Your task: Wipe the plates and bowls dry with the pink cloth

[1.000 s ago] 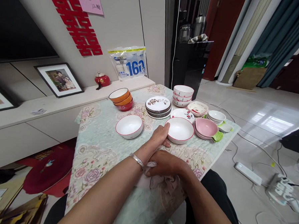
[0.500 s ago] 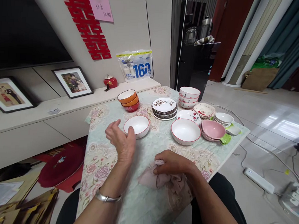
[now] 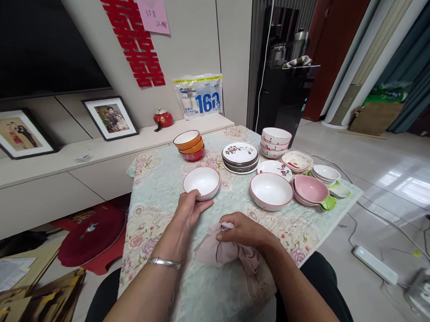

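My left hand (image 3: 191, 209) grips the near rim of a white bowl with a red edge (image 3: 201, 180), thumb on the rim and fingers under its side. My right hand (image 3: 245, 230) is closed around a crumpled pale pink cloth (image 3: 215, 250), near the front of the table. A second, larger white bowl with a red rim (image 3: 271, 189) stands to the right. Behind the held bowl is a stack of orange bowls (image 3: 189, 140) on a red bowl (image 3: 194, 155). A pile of plates with a brown pattern (image 3: 240, 153) sits in the middle.
Stacked white bowls (image 3: 274, 144), a plate with red flowers (image 3: 275, 169), squarish dishes (image 3: 296, 160), pink dishes (image 3: 310, 189) and small white dishes (image 3: 326, 173) fill the table's right side. A flowered cloth covers the table (image 3: 150, 215). A cabinet (image 3: 103, 157) borders its far left.
My left hand, open in the air beside the white bowl before, has come down to its near rim and taken hold. My right hand keeps the cloth in nearly the same place.
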Demonstrator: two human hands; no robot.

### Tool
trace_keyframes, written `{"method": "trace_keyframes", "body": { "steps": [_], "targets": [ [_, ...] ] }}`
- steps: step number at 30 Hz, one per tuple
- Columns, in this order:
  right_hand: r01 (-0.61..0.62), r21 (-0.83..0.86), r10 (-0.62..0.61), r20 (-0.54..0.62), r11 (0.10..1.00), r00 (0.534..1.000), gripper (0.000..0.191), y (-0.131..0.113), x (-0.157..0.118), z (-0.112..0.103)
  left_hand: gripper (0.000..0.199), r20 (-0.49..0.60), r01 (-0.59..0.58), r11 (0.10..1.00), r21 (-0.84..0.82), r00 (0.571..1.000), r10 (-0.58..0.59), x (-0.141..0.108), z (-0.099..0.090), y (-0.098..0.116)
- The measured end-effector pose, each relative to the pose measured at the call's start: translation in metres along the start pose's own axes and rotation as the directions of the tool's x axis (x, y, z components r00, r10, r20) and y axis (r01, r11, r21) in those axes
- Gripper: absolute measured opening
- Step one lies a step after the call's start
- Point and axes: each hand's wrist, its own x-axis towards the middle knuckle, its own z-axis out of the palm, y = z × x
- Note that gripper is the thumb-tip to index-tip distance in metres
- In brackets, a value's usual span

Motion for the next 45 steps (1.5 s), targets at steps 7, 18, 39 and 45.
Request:
{"method": "trace_keyframes", "body": {
  "steps": [7, 18, 39, 45],
  "targets": [
    [0.07, 0.37, -0.001, -0.185, 0.927, 0.983, 0.025, 0.007, 0.002, 0.005, 0.057, 0.019, -0.026, 0.976, -0.214, 0.999, 0.031, -0.021, -0.013, -0.009],
    [0.398, 0.381, 0.023, -0.746, 0.835, 0.666, 0.031, -0.015, 0.005, 0.005, 0.075, 0.11, -0.256, 0.953, -0.159, 0.955, 0.275, -0.056, -0.034, -0.049],
    [0.284, -0.26, -0.366, -0.362, 0.923, 0.858, 0.009, -0.01, 0.018, 0.029, 0.079, 0.456, -0.615, 0.76, 0.209, 0.749, 0.481, -0.063, -0.037, -0.067],
    [0.362, 0.107, -0.319, -0.293, 0.926, 0.901, 0.022, -0.024, 0.013, 0.026, 0.075, 0.409, -0.572, 0.812, 0.12, 0.773, 0.484, -0.064, -0.037, -0.063]
  ]
}}
